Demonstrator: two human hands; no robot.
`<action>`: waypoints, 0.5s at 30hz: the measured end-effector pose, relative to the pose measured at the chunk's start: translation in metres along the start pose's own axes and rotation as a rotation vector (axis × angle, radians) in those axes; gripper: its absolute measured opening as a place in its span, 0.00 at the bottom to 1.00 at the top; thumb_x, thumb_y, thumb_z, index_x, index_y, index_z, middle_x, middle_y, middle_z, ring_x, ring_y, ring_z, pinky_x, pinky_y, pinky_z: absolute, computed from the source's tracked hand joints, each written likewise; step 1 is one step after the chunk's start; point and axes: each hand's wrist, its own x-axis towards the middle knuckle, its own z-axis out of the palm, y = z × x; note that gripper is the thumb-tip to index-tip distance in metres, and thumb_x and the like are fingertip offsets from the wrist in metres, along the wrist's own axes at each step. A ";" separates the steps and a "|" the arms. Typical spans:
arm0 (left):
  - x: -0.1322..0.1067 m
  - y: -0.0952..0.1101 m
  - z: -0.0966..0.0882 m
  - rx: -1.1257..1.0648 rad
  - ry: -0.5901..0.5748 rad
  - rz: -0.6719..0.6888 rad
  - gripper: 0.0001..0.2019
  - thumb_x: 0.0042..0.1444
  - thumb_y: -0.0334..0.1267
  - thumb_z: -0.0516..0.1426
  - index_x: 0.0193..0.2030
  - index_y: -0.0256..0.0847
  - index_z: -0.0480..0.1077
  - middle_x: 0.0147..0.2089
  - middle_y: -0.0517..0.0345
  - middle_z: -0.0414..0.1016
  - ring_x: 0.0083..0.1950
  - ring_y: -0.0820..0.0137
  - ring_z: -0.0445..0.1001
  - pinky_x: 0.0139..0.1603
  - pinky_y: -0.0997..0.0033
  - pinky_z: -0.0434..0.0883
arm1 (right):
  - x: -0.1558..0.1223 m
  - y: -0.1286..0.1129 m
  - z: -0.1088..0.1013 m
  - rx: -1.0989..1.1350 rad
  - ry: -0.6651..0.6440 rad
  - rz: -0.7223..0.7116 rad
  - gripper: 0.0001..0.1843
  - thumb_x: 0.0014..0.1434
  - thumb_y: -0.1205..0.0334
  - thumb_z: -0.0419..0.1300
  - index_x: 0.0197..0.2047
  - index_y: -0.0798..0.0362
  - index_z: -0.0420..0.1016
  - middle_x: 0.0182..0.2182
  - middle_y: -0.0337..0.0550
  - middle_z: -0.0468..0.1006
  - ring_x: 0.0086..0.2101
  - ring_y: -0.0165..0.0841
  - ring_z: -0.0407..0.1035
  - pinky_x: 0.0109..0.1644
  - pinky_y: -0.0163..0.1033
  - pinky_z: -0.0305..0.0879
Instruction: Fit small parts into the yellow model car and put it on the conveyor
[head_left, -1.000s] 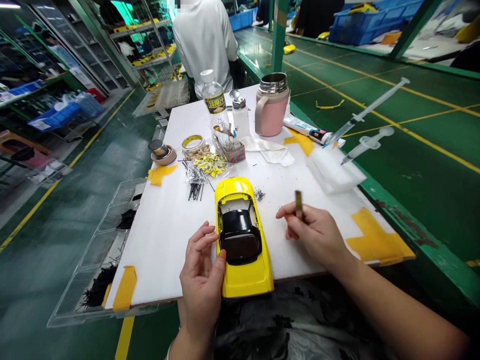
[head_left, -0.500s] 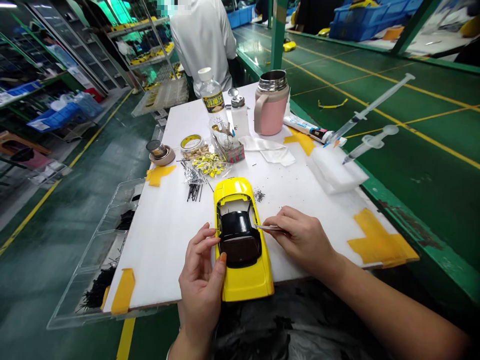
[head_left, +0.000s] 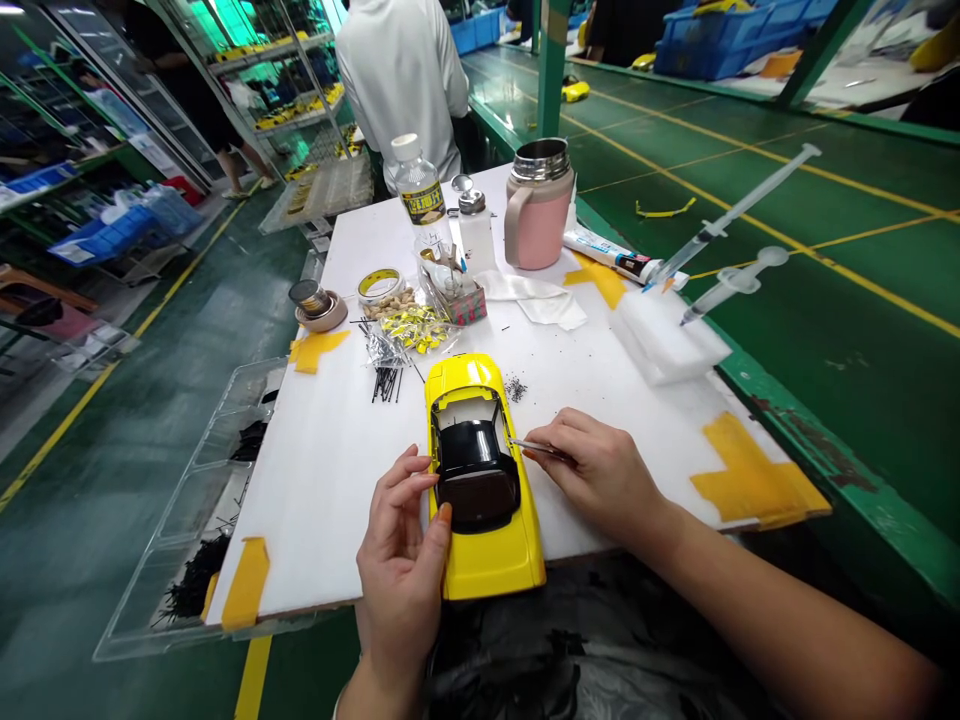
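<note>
A yellow model car (head_left: 480, 540) with a black roof lies on the white board (head_left: 330, 460), nose pointing away from me. My left hand (head_left: 401, 545) rests against the car's left side, fingers curled on the body and thumb near the roof. My right hand (head_left: 592, 470) pinches thin metal tweezers (head_left: 534, 447), whose tip touches the car's right edge beside the roof.
Behind the car lie black pins (head_left: 388, 382), small yellow parts (head_left: 416, 328), a tape roll (head_left: 379, 286), a bottle (head_left: 421, 200), a pink mug (head_left: 536, 210), a glue tube (head_left: 619, 258) and two syringes (head_left: 727, 285) stuck in foam. A clear tray (head_left: 202, 500) sits left. A person in white (head_left: 401, 70) stands beyond.
My right hand turned the tweezers from upright to level and brought them leftward to the car's right edge. The left hand stayed on the car.
</note>
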 end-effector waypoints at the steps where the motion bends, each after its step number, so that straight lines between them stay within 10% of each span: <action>1: 0.000 0.000 0.000 -0.001 0.000 -0.003 0.10 0.64 0.33 0.62 0.51 0.46 0.77 0.63 0.49 0.71 0.73 0.58 0.64 0.71 0.61 0.68 | 0.000 0.000 0.000 0.000 -0.004 0.000 0.07 0.69 0.69 0.60 0.42 0.55 0.80 0.32 0.42 0.74 0.33 0.33 0.70 0.36 0.37 0.63; 15: 0.000 -0.001 0.000 -0.013 -0.005 -0.013 0.10 0.64 0.33 0.63 0.51 0.46 0.77 0.63 0.48 0.70 0.74 0.57 0.63 0.72 0.59 0.67 | 0.000 0.000 0.000 0.030 0.019 0.002 0.06 0.69 0.70 0.60 0.43 0.55 0.80 0.33 0.41 0.74 0.33 0.33 0.70 0.37 0.36 0.63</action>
